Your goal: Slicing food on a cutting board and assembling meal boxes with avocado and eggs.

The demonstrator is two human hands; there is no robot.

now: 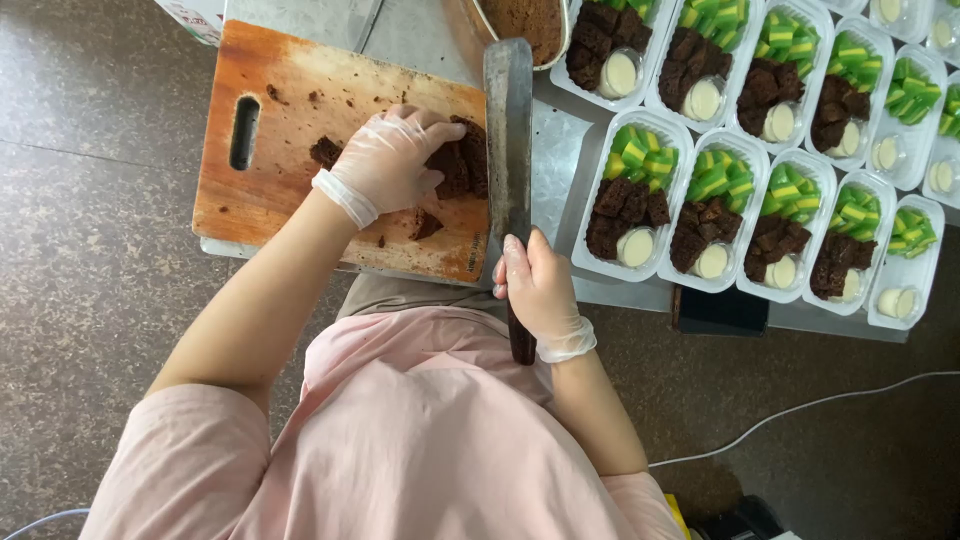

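Head view: cutting brown cake (455,165) on the cutting board (290,150).
Left hand (385,160) is pressing the cake flat near the board's right edge; right hand (535,285) is clenching the cleaver (508,120); fingertips should be staying clear.

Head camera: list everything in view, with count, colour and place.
Board: one, orange-brown wood, left on the metal table.
Cake: several dark brown pieces, on the board.
Cleaver: one, grey blade, upright at the board's right edge.
Trays: about a dozen, white, right; most hold brown cake, green-yellow slices and pale rounds.
Pan: one, brown contents, top centre.
Cable: one, white, on the floor lower right.
Left hand: clear glove, on the cake.
Right hand: clear glove, gripping the cleaver's handle.
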